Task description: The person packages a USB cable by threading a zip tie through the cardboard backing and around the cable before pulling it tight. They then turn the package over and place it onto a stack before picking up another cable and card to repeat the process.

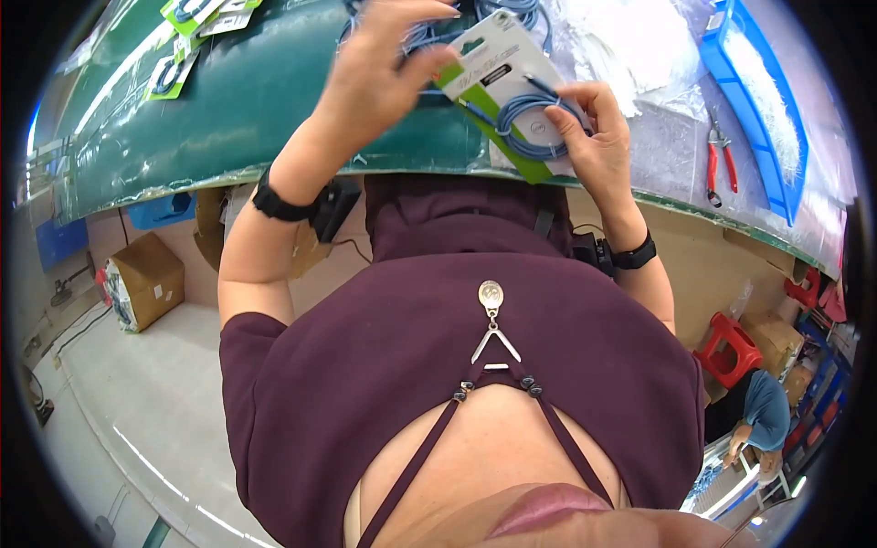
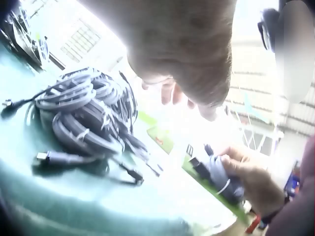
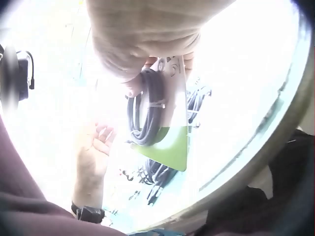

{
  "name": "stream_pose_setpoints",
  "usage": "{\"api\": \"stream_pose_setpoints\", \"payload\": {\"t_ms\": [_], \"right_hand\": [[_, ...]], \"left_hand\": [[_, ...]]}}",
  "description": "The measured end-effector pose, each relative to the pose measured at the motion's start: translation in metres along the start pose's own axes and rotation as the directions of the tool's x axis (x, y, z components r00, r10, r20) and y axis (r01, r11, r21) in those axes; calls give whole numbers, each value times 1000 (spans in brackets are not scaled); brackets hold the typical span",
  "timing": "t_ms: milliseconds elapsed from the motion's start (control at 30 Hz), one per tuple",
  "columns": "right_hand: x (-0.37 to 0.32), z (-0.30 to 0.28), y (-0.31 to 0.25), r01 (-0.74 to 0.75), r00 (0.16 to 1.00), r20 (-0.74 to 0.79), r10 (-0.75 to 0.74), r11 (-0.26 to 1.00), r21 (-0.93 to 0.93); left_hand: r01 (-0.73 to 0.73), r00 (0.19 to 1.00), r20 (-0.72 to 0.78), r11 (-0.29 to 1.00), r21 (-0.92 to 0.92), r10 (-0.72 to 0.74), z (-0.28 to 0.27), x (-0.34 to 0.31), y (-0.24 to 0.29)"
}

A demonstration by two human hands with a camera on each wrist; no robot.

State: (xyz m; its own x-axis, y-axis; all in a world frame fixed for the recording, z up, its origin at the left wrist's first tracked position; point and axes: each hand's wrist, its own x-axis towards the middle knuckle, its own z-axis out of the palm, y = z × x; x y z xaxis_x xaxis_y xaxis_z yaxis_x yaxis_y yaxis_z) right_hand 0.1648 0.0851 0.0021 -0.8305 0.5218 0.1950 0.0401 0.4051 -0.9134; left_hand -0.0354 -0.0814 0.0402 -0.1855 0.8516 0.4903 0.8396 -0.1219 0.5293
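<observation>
My right hand (image 1: 598,137) pinches a white and green card (image 1: 498,59) together with a coiled blue cable (image 1: 539,123), thumb on the coil. The right wrist view shows the same card (image 3: 170,147) and coil (image 3: 147,108) held beneath my right hand (image 3: 147,39). Blurred in the head view, my left hand (image 1: 370,78) is beside the card's upper end; whether the thumb touches it I cannot tell. In the right wrist view, my left hand (image 3: 93,152) has its fingers spread and loosely bent. A heap of tied cables (image 2: 88,113) lies on the table near it.
Carded cables (image 1: 169,73) lie on the green table (image 1: 247,100) at the far left. To the right are clear plastic bags (image 1: 630,55), red-handled pliers (image 1: 722,164) and a blue tray (image 1: 767,155). Another person (image 1: 763,411) is at the lower right, near a red stool (image 1: 731,347).
</observation>
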Motion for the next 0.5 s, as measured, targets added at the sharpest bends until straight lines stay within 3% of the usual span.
{"api": "stream_pose_setpoints", "payload": {"t_ms": [33,67,133,200,233,267,333,367,433,467,500], "right_hand": [[7,-3,-7,10,1000,-25,-10,1000,19],[15,-6,-15,25,999,-50,-23,999,40],[26,-8,-23,63,995,-75,-59,996,56],[31,-2,-19,153,981,-105,-166,981,-121],[34,2,-19,188,970,-114,-214,960,-206],[36,5,-21,199,968,-112,-225,958,-206],[38,11,-26,92,976,-195,-99,995,-45],[40,15,-28,44,974,-225,-34,998,40],[48,24,-31,80,974,-219,-60,993,83],[52,30,-31,99,972,-227,-68,987,127],[56,34,-30,114,968,-240,-71,979,171]], "left_hand": [[139,973,-143,955,-261,-180,-8,0,1],[215,898,-227,827,-519,-376,-14,3,4],[180,870,-278,787,-590,-407,5,-3,12],[145,794,-320,672,-726,-517,26,-11,20],[137,793,-333,680,-720,-511,25,-9,26],[91,749,-392,669,-738,-534,24,-7,31],[-3,639,-496,642,-766,-588,26,-4,39],[-11,630,-508,648,-762,-587,34,-4,35],[197,830,-20,327,-924,-558,51,-3,22],[186,827,-40,341,-921,-560,57,-4,18],[182,808,-15,274,-944,-588,59,0,18]]}}
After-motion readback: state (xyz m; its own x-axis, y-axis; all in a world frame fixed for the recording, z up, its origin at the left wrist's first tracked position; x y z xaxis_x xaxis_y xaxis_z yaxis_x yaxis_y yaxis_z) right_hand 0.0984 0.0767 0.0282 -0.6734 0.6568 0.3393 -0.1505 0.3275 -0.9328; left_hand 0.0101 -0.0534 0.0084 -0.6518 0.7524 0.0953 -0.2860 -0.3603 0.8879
